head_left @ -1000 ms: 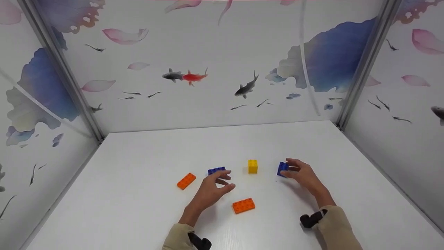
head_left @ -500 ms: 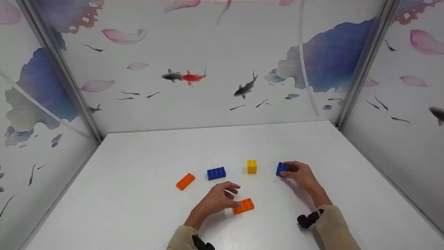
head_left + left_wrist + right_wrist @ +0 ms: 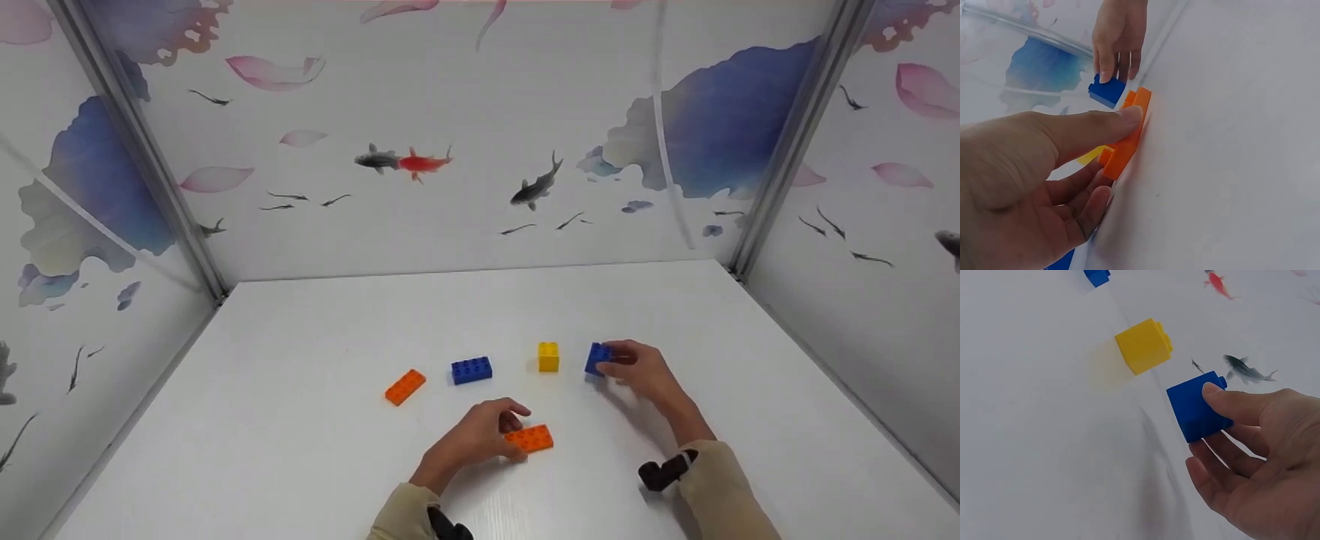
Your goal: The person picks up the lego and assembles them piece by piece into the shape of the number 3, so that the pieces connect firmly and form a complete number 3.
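Note:
My left hand (image 3: 478, 435) has its thumb and fingers on either side of the near orange toy brick (image 3: 535, 437), which lies flat on the table. In the left wrist view the thumb lies along one long side of that orange brick (image 3: 1127, 140), fingers curled at its other side. Farther right, my right hand (image 3: 643, 369) pinches a blue brick (image 3: 595, 358) between thumb and fingers. The right wrist view shows this blue brick (image 3: 1196, 408) held just above the table, its studs facing away. A yellow brick (image 3: 548, 358) stands close to its left.
Another blue brick (image 3: 472, 370) lies left of the yellow one, and a second orange brick (image 3: 405, 387) lies farther left. White panels printed with fish and petals enclose the white table (image 3: 300, 450) at the back and sides.
My left hand has come from over the left blue brick down to the near orange brick and taken hold of it. The right hand has gripped its blue brick and shifted it left, off the table.

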The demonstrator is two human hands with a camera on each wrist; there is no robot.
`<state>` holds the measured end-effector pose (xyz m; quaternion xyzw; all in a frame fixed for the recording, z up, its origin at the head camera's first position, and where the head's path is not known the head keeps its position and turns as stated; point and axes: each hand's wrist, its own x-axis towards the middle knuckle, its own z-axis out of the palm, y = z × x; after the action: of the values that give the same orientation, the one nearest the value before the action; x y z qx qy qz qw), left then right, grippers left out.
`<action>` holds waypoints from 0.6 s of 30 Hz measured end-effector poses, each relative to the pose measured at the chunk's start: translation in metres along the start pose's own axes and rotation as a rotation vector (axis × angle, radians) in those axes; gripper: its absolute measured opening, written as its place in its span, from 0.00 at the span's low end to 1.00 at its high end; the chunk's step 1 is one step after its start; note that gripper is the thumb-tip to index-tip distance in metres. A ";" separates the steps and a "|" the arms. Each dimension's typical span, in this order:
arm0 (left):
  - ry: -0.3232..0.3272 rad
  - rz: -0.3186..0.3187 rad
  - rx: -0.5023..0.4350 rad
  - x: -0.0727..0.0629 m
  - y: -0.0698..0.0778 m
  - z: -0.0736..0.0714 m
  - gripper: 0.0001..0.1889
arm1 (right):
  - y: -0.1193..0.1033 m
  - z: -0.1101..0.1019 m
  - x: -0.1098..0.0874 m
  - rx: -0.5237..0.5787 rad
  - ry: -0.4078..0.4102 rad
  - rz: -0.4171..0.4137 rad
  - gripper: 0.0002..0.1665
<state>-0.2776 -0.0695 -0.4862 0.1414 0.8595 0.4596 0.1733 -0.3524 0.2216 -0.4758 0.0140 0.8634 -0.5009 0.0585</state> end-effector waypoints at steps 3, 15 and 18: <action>0.004 -0.004 0.002 0.001 0.001 0.000 0.24 | -0.006 0.000 -0.003 -0.006 -0.004 -0.030 0.35; 0.071 -0.036 0.105 0.001 -0.005 -0.014 0.19 | -0.035 0.010 -0.017 -0.008 -0.025 -0.217 0.29; 0.084 -0.048 0.092 0.000 -0.005 -0.015 0.18 | -0.041 0.013 -0.022 -0.017 -0.048 -0.232 0.29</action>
<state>-0.2845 -0.0833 -0.4827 0.1091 0.8894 0.4207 0.1416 -0.3329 0.1908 -0.4436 -0.0983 0.8617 -0.4973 0.0207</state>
